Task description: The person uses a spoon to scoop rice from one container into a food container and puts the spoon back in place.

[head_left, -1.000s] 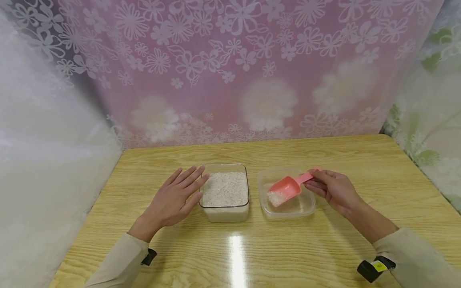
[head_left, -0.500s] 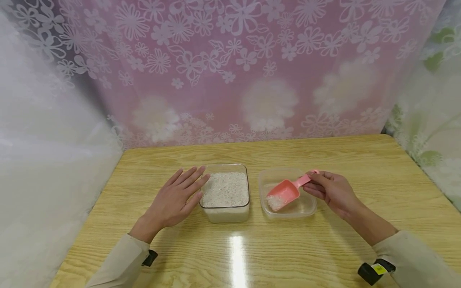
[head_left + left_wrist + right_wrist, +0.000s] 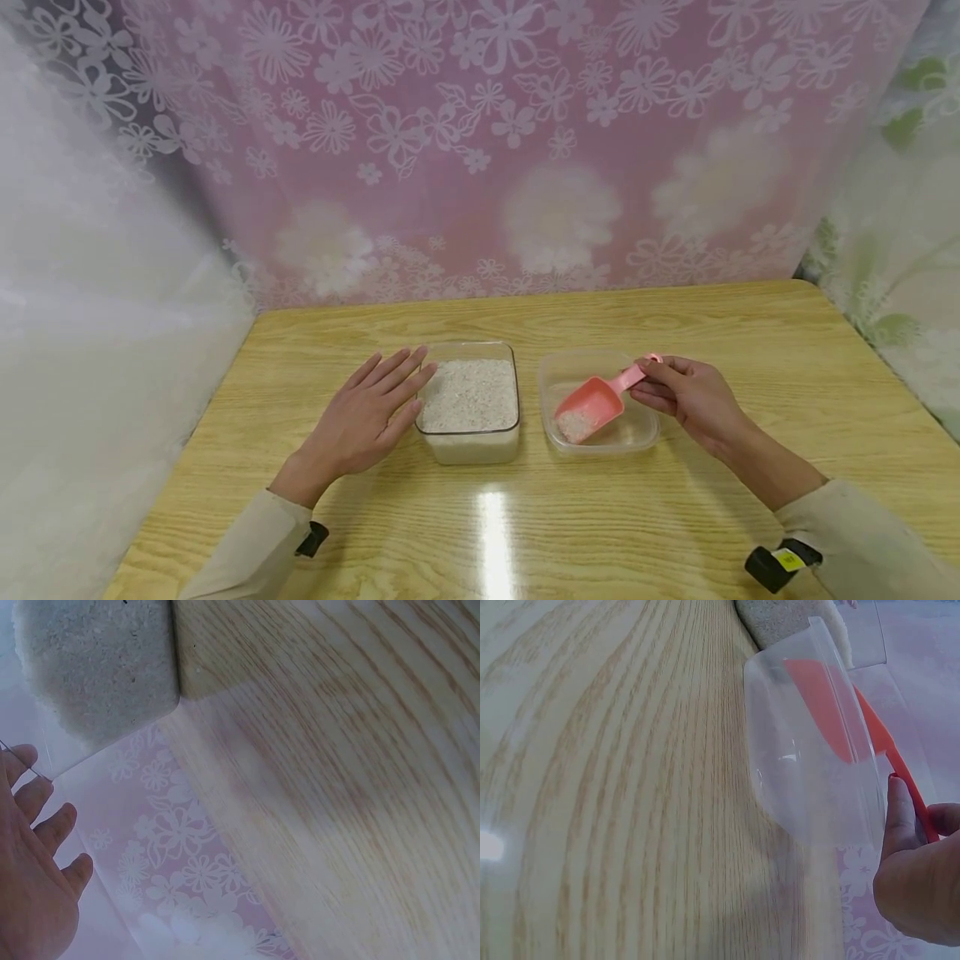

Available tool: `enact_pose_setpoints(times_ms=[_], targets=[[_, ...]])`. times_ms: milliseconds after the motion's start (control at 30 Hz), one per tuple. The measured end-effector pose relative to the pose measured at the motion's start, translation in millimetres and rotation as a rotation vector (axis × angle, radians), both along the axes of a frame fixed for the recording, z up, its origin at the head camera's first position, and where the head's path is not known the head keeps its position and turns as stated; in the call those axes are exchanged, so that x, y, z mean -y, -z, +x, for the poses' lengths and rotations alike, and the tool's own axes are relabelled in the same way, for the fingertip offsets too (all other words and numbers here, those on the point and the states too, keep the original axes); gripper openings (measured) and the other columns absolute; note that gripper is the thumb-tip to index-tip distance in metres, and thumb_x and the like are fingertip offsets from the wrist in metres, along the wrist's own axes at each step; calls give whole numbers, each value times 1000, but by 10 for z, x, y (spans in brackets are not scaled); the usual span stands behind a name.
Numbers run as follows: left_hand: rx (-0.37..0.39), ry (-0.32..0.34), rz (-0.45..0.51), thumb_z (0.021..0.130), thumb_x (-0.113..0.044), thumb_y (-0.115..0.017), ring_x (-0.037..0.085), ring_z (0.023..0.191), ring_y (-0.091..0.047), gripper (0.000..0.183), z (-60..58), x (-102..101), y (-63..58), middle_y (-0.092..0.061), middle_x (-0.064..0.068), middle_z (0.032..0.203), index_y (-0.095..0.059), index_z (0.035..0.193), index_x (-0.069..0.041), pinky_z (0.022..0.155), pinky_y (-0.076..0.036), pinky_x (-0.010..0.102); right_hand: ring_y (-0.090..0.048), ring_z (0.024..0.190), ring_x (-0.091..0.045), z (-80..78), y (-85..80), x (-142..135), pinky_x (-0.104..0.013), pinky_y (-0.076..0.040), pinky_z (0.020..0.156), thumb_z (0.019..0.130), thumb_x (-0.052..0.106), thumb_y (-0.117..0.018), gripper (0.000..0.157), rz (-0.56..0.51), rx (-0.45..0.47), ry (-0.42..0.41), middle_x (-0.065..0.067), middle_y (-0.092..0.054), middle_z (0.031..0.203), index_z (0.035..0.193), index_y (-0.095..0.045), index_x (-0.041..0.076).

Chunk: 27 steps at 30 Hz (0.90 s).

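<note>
My right hand [image 3: 693, 404] pinches the handle of a pink scoop [image 3: 596, 400], which tilts down to the left over a clear plastic container [image 3: 637, 437]. A small heap of rice [image 3: 576, 425] lies at the scoop's lip. Through the container wall in the right wrist view, the scoop's bowl [image 3: 821, 705] shows below the rim. On the left stands a clear, dark-rimmed box [image 3: 472, 450] filled high with rice [image 3: 468, 396]. My left hand [image 3: 360, 421] has its fingers spread, and the fingertips touch that box's left rim.
Both containers stand side by side on a wood-grain table [image 3: 420, 533], with a narrow gap between them. Behind the table's far edge hangs a pink flowered curtain [image 3: 465, 192]. Pale sheets [image 3: 112, 333] flank the sides.
The scoop has dipped slightly lower and more steeply into the clear plastic container, its rice staying near the lip. My left hand stays at the rice box.
</note>
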<state>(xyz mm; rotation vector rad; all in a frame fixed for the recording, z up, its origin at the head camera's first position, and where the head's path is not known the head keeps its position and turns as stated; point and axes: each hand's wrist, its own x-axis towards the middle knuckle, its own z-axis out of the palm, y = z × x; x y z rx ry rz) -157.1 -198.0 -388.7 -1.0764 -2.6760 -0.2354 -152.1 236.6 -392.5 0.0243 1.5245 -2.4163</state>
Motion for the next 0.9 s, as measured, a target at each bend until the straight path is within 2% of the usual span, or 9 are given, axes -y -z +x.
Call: enact_pose_setpoints(times_ms=[233, 500, 767, 900], targets=[[-4, 5, 4, 104, -40, -32, 22, 142, -22, 51, 0, -11, -14, -23, 2, 156, -33, 151, -18, 116, -12, 43, -70, 85, -20, -8, -20, -1, -31, -54, 82, 96, 9, -58, 14, 44, -1, 1, -11, -69, 94, 103, -61, -3], [-10, 5, 1, 104, -39, -33, 23, 142, -22, 51, -1, -3, -14, -24, 3, 156, -33, 151, -18, 115, -14, 44, -70, 85, -19, -20, -43, 9, -31, -54, 82, 96, 12, -59, 25, 140, -26, 0, -12, -70, 96, 112, -55, -7], [-11, 3, 3, 104, -38, -35, 22, 142, -22, 51, 11, 4, -10, -24, 2, 156, -33, 151, -19, 116, -14, 44, -70, 85, -18, -37, -44, 7, -31, -54, 82, 96, 14, -60, 24, 187, -31, 11, -11, -70, 95, 112, -57, -4], [-13, 3, 1, 104, -36, -37, 23, 142, -22, 51, 6, 1, -8, -24, 3, 156, -33, 151, -18, 115, -14, 44, -69, 85, -18, -50, -49, -3, -32, -53, 82, 96, 16, -60, 30, 234, -40, 21, -10, -70, 95, 114, -54, -7]])
